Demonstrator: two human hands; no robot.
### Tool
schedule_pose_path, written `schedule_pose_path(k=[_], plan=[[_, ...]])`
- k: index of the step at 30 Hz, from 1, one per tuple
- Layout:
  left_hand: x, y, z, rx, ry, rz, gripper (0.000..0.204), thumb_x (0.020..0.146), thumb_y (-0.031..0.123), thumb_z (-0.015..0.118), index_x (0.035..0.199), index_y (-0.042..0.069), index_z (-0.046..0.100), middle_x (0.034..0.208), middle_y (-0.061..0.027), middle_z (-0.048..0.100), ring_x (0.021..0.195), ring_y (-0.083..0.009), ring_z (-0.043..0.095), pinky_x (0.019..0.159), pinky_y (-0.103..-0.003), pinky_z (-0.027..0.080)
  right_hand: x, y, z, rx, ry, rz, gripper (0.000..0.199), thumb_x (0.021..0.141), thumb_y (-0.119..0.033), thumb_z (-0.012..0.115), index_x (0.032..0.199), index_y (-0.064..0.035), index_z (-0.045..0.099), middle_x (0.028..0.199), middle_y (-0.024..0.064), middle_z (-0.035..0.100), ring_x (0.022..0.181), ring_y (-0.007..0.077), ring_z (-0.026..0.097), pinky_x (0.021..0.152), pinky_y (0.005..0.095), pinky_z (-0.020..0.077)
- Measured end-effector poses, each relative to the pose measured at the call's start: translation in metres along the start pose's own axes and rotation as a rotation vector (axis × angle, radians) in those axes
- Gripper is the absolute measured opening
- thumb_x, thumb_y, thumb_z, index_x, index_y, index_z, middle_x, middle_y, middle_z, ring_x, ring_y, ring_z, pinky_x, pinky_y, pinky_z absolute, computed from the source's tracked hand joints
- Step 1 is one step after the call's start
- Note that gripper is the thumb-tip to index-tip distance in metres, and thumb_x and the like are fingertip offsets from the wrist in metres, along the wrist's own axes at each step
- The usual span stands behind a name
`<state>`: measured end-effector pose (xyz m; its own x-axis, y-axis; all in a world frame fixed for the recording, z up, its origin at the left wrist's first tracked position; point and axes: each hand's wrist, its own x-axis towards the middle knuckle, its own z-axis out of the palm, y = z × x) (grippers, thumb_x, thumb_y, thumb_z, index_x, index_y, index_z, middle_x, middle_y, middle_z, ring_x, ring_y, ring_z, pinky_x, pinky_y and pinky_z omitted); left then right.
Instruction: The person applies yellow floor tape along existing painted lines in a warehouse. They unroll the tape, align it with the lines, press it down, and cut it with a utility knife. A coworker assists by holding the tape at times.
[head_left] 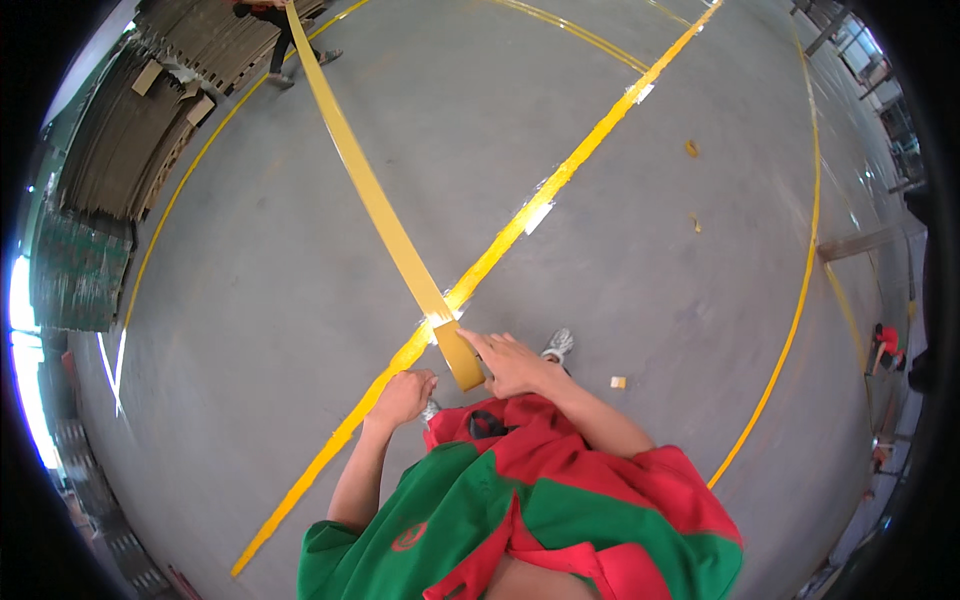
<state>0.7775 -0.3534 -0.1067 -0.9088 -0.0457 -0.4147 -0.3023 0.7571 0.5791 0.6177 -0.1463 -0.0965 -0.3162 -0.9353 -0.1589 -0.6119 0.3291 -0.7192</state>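
Long, flat strip of tan tape point(370, 193), apparently stretched straight above the grey floor point(250, 290), from the right hand point(512, 366) to the top edge of the view. To judge by its look, light, thin and flexible, smooth on the upper face, perhaps sticky beneath, and liable to twist or fold if slack. Best taken close to the near end, by both edges, with an even pull. Right hand at that end: index finger extended to the right edge of the tape; impossible to tell whether gripping with the other fingers. Left hand point(402, 396) just beside, curled closed, with no tape visible in it. Beneath the near part, a crossing yellow floor line point(586, 149). Farther out, a co-worker's legs point(280, 45) beside the far part, and stacked brown boards point(105, 150) at upper left.
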Motion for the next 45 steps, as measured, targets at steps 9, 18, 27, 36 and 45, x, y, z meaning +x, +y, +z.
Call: schedule_pose_path(k=[9,18,27,36,45], plan=[[0.166,0.178,0.041,-0.051,-0.087,0.113,0.022,0.097,0.018,0.053,0.090,-0.001,0.064,0.084,-0.0230,0.067,0.084,-0.0451,0.064,0.076,-0.052,0.050,-0.105,0.149,-0.133,0.080,0.168,0.215,0.092,0.082,-0.052,0.074,0.143,0.0039,0.035,0.116,0.0266,0.061,0.111,0.0426,0.057,0.101,0.0483,0.0392],[0.333,0.246,0.040,-0.106,-0.095,0.174,0.023,0.096,0.019,0.053,0.091,0.000,0.064,0.087,-0.0267,0.067,0.087,-0.0472,0.064,0.078,-0.056,0.050,-0.076,0.284,-0.239,-0.113,0.232,0.263,0.079,0.076,-0.065,0.073,0.109,0.0058,0.060,0.107,0.0220,0.061,0.102,0.0386,0.059,0.092,0.0461,0.0412],[0.514,0.297,-0.007,-0.322,0.018,0.103,0.024,0.097,0.020,0.052,0.094,0.000,0.065,0.092,-0.0256,0.068,0.090,-0.0467,0.064,0.082,-0.056,0.050,0.001,0.409,-0.391,-0.181,0.144,0.206,0.079,0.074,-0.068,0.073,0.105,0.0037,0.068,0.100,0.0161,0.059,0.104,0.0337,0.053,0.092,0.0442,0.0377],[0.578,0.306,0.027,-0.248,0.111,-0.089,0.021,0.093,0.018,0.052,0.092,0.003,0.067,0.089,-0.0232,0.069,0.086,-0.0445,0.066,0.078,-0.054,0.052,0.040,0.497,-0.447,-0.041,-0.171,0.081,0.071,0.079,-0.061,0.074,0.105,0.0040,0.067,0.107,0.0200,0.060,0.106,0.0381,0.057,0.094,0.0443,0.0458],[0.600,0.382,0.151,-0.433,-0.053,-0.384,0.022,0.095,0.022,0.052,0.099,0.007,0.068,0.089,-0.0217,0.070,0.085,-0.0432,0.067,0.077,-0.053,0.053,0.013,0.600,-0.454,-0.044,-0.526,-0.129,0.069,0.081,-0.065,0.070,0.099,0.0024,0.067,0.103,0.0180,0.060,0.102,0.0351,0.058,0.091,0.0427,0.0443]])
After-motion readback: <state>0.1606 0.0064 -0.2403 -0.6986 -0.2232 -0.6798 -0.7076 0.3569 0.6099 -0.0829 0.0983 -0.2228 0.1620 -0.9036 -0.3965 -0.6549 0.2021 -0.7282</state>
